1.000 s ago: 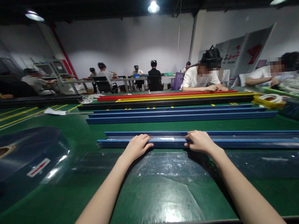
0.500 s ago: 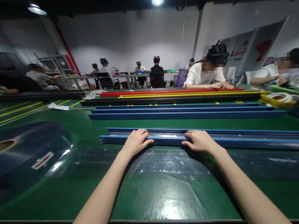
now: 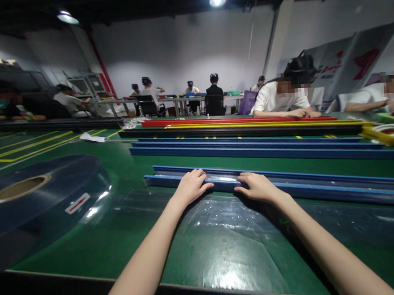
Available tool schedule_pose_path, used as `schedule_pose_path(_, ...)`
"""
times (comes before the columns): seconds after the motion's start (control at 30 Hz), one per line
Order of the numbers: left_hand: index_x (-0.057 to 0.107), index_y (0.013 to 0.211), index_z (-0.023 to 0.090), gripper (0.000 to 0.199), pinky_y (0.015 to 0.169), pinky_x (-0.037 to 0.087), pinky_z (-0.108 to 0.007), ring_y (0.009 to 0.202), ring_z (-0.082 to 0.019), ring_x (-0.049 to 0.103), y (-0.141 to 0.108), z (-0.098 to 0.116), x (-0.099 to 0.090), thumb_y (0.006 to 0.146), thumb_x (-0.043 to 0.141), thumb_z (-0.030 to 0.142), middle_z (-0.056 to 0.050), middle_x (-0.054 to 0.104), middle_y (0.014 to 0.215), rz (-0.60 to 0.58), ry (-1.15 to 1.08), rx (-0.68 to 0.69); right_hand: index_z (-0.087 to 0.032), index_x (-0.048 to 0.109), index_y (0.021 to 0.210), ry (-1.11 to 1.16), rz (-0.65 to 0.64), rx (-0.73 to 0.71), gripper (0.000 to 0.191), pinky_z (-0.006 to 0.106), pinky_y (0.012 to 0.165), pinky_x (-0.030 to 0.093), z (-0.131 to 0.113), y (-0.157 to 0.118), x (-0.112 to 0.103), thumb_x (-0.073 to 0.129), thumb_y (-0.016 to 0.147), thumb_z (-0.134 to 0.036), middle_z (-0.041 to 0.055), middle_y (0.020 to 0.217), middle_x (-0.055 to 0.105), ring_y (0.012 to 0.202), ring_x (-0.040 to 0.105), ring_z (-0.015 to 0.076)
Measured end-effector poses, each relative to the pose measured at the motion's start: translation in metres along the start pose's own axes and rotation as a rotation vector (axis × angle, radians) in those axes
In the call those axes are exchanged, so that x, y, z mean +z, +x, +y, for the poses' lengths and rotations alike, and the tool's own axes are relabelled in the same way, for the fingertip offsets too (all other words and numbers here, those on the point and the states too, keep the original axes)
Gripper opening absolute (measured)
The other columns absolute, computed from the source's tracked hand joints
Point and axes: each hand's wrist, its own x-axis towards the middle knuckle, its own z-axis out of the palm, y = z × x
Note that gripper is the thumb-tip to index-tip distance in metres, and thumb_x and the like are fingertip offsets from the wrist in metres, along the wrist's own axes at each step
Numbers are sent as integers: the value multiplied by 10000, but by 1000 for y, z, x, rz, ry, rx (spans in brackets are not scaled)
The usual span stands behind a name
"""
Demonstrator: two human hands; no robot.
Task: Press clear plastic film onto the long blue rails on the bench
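Note:
A long blue plastic channel (image 3: pixel 308 192) lies across the green table. Near its left end, my left hand (image 3: pixel 192 187) grips it, thumb along the near wall and fingers curled over into the groove. My right hand (image 3: pixel 258 187) holds the same channel a short way to the right, with its thumb also on the near side. Between the two hands, shiny clear film shows in the groove. The undersides of my fingers are partly hidden. Clear plastic sheet (image 3: pixel 230 239) lies flat on the table below my hands.
A large roll of clear film (image 3: pixel 84 173) lies at left. Beyond my hands are more blue channels (image 3: pixel 251 151), then black, yellow (image 3: pixel 266 124) and red strips (image 3: pixel 235 119). A yellow tray (image 3: pixel 387 135) stands at right. Co-workers (image 3: pixel 281 96) sit across the table.
The view has turned slightly left, so the scene sits further right. My right hand has come closer to my left along the channel, narrowing the gap. Both hands keep their hold.

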Motion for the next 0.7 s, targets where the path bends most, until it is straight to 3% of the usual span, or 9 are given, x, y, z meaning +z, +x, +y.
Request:
schedule_pose_path(0.47,599,944,186,355,812,409,-295,969,-184,535,0,-3,-4,876,422,486,-53,589,1041,-59,6,6,-167,625,912,46,-55,-157,265,235,697,362,-37,40,-3,491,843,-385,79,947,634,845,572,172)
schedule_pose_path(0.7,617,895,186,383,794,406,-288,932,-190,562,-2,-10,-14,853,439,523,-54,614,981,-88,17,-62,-168,635,878,95,-33,-167,287,232,719,358,-34,44,4,457,871,-393,81,916,643,860,573,171)
